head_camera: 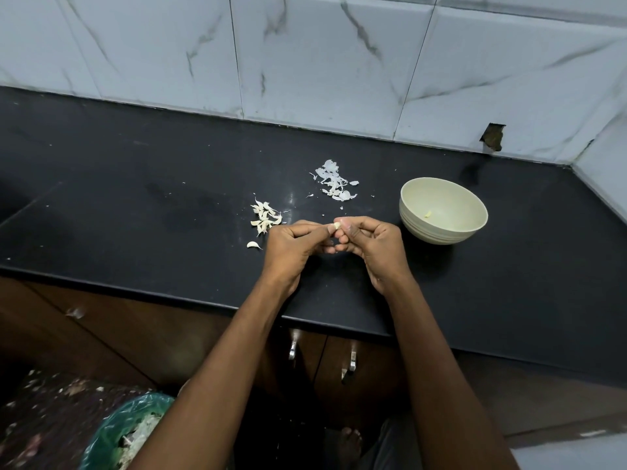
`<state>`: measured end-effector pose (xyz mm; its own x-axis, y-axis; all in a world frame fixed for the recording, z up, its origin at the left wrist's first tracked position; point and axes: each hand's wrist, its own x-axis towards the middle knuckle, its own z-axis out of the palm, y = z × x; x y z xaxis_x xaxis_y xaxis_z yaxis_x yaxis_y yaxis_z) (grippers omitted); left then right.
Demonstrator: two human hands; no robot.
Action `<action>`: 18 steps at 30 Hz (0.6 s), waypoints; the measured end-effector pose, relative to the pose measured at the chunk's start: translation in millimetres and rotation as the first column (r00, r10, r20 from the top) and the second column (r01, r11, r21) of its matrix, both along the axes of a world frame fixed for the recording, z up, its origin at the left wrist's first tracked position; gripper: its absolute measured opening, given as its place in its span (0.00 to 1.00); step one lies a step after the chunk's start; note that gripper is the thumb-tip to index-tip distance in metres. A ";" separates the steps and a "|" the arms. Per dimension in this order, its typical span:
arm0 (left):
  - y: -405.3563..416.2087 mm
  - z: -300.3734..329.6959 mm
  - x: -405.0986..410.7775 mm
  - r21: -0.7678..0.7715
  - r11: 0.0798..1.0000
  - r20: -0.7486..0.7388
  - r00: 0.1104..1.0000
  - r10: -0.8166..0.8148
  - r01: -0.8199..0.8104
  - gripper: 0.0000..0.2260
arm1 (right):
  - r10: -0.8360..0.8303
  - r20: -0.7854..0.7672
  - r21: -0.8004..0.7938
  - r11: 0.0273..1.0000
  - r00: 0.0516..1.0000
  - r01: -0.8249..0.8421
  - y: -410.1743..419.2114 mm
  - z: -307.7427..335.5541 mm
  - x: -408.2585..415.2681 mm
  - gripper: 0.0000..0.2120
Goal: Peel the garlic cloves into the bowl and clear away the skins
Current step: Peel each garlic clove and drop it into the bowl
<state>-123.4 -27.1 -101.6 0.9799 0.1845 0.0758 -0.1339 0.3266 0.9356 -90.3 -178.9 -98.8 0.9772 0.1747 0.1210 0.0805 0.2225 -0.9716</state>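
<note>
Head view: both hands meet over the black surface (135, 198).
Left grip (295, 244): pinching a garlic clove (337, 226).
Right grip (369, 242): pinching the same clove.
Bowl (441, 228): right of the hands.
Skins (334, 181): heaped behind them.
Unpeeled cloves (264, 217): just left.

A black countertop (135, 198) runs beneath a marble-patterned tiled wall (305, 56). Brown cabinet doors (339, 361) with metal handles (292, 347) sit below; a green-lined bin (129, 432) stands near left.

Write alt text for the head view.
Both hands, left hand and right hand, pinch one garlic clove above a black counter. Unpeeled cloves lie left, skins behind, a bowl right.
</note>
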 end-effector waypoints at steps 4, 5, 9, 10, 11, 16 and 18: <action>2.7 1.4 0.4 -0.018 0.999 -0.032 0.999 -0.032 0.032 0.06 | -0.044 0.068 -0.083 0.995 0.997 0.050 -0.1 -3.1 1.6 0.06; 3.0 1.4 0.5 -0.017 0.999 -0.040 0.999 -0.036 0.035 0.05 | -0.058 0.086 -0.100 0.993 0.995 0.067 0.0 -3.7 1.8 0.06; 2.6 -0.7 1.0 0.020 1.000 -0.043 0.999 -0.004 0.005 0.03 | -0.079 0.155 -0.149 0.984 0.985 0.102 1.4 -3.8 0.3 0.06; 2.3 -0.7 0.8 0.024 1.000 -0.039 0.999 -0.003 0.004 0.03 | -0.079 0.164 -0.156 0.982 0.983 0.105 1.4 -4.0 0.1 0.06; 2.3 -0.8 0.6 0.023 1.000 -0.034 0.999 -0.007 0.007 0.02 | -0.079 0.173 -0.163 0.981 0.982 0.108 1.1 -4.2 0.1 0.06; 3.2 0.5 -1.3 0.030 0.999 -0.021 1.000 -0.020 0.020 0.03 | -0.072 0.184 -0.168 0.980 0.980 0.103 1.4 -3.9 -0.4 0.06; 2.3 0.7 -1.8 0.055 0.998 -0.020 1.000 -0.012 0.013 0.02 | -0.053 0.180 -0.166 0.983 0.982 0.083 1.2 -3.5 -1.2 0.05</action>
<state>-125.2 -24.8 -100.9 0.9836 0.1681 0.0659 -0.1112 0.2762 0.9547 -91.6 -177.8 -102.3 0.9539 0.1416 0.2645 0.2612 0.0416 -0.9644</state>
